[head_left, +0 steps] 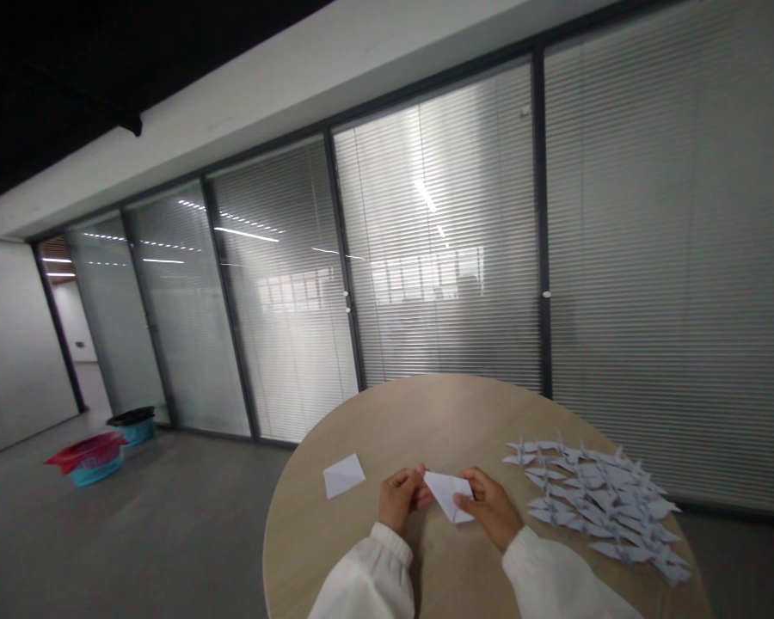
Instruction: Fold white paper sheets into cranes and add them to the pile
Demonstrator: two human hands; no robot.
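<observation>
Both my hands rest on a round wooden table [445,413] near its front edge, in white sleeves. My left hand [400,499] pinches the left corner of a folded white paper [450,493]. My right hand [490,507] holds the same paper along its right side, fingers curled over it. The paper is a small pointed folded shape lying low over the tabletop between the two hands.
A square white sheet [344,475] lies on the table left of my hands. Several folded white paper cranes [597,503] cover the table's right side. Glass walls with blinds stand behind. Two bins [96,456] sit on the floor at far left.
</observation>
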